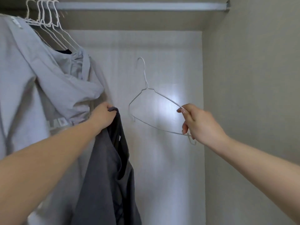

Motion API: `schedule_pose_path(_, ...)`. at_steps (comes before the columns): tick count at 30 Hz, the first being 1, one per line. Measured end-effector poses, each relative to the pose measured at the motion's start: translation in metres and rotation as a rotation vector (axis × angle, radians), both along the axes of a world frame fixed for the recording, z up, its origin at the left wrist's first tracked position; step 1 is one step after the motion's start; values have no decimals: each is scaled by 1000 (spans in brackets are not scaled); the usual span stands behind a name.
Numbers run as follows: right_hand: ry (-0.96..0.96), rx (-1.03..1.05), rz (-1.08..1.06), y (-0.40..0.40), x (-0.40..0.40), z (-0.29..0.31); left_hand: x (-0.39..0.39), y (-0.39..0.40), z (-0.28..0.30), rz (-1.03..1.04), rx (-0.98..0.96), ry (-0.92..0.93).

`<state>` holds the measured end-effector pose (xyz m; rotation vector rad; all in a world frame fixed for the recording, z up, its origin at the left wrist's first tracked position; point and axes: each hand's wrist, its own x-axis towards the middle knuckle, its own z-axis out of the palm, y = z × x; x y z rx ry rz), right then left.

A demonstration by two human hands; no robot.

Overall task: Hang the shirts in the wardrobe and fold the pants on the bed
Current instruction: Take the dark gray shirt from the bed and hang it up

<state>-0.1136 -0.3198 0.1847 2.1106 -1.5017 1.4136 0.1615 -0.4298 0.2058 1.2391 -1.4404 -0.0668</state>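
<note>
We're looking straight into the wardrobe (pixel 243 78), pale back panel in the middle, beige wall running down the right side. Across the top runs the rail (pixel 138 6), bare along most of its length. Biggest item on show is the light grey hooded top (pixel 32 82), hanging at the left and filling that whole side, hood slumped forward, some lettering on it too blurred to read. In front of it, lower down, hangs the dark grey shirt (pixel 103 184), draped loose from its top edge and falling out of the bottom of the view. Up on the rail at the far left, a cluster of white wire hangers (pixel 48 21) is bunched together, their hooks over the bar, with what may be a dark garment just peeking out beneath them.

Now the hands. Left hand (pixel 102 117) is up by the hooded top, fingers curled tight round a bunched bit of the dark grey shirt at its upper edge, carrying its weight. Right hand (pixel 201 125) is out in the open middle of the wardrobe, well below the rail, thumb and fingers pinching the right end of a single white wire hanger (pixel 155 109). That hanger is tilted, hook pointing up and left, hooked on nothing, and it sits just right of the shirt without touching it.
</note>
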Motion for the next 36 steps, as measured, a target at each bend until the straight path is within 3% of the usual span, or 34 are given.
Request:
schedule_pose_path(9,-223,146,255,7,36,-84,44,-24,-78,136,259,-251)
schedule_pose_path(12,-241,192,294,14,44,-101,54,-29,-97,156,285,-165)
schedule_pose_path(16,-252,224,333,27,45,-111,69,-38,-112,128,292,201)
schedule_pose_path(18,-263,236,339,32,46,-113,76,-41,-116,138,279,287)
schedule_pose_path(28,-302,296,399,52,55,-119,86,-44,-121,296,234,213)
schedule_pose_path(36,-406,398,438,55,58,-119,77,-44,-121,225,218,249)
